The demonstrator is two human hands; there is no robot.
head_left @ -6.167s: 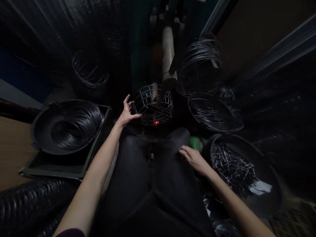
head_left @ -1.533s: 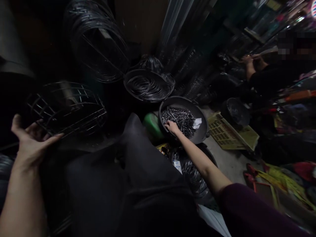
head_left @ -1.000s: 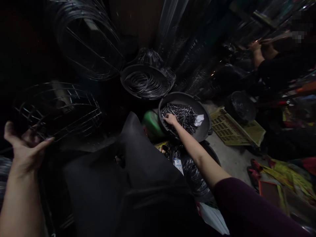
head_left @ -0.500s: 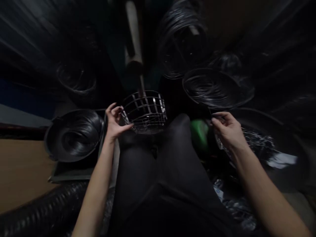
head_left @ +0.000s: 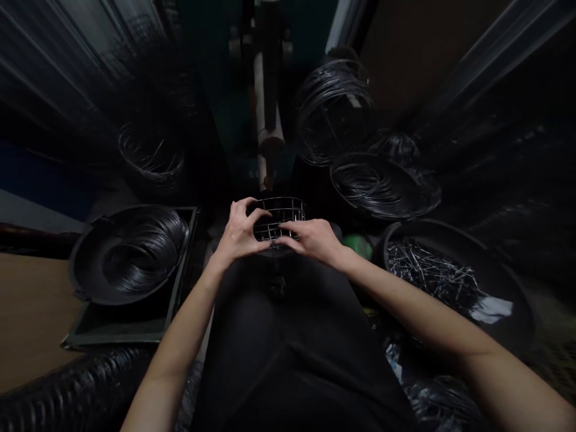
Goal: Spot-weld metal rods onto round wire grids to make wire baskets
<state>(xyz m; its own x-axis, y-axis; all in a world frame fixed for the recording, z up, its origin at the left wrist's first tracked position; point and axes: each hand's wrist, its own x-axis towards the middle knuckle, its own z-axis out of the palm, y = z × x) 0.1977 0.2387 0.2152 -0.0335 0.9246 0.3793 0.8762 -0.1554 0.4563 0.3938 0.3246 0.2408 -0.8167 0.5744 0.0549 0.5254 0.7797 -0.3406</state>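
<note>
A round basket of thin metal wire [head_left: 294, 207] sits in front of my knees, below the tip of a machine's arm. My left hand [head_left: 243, 231] is curled round its left side, the thumb low at the near rim and the fingers over the top. My right hand [head_left: 310, 237] has come to its near right side with thumb and forefinger close together at the wires. What lies between those fingertips is too small and dark to make out. Behind the basket rises the machine's pale cylindrical arm [head_left: 270, 135], narrowing to a tip just above it.
On the right, a dark pan [head_left: 508, 282] holds many short wire pieces [head_left: 432, 270]. Behind it, another pan holds wire rings [head_left: 369, 186]. A left pan [head_left: 85, 258] with coiled rings [head_left: 144, 252] rests on a metal-edged box [head_left: 121, 336]. Stacked wire hoops [head_left: 333, 84] stand behind.
My right hand has moved left from beside the right pan to the basket, leaving the thin dark piece at its fingertips no longer visible. My left hand has shifted slightly right, closing round the basket.
</note>
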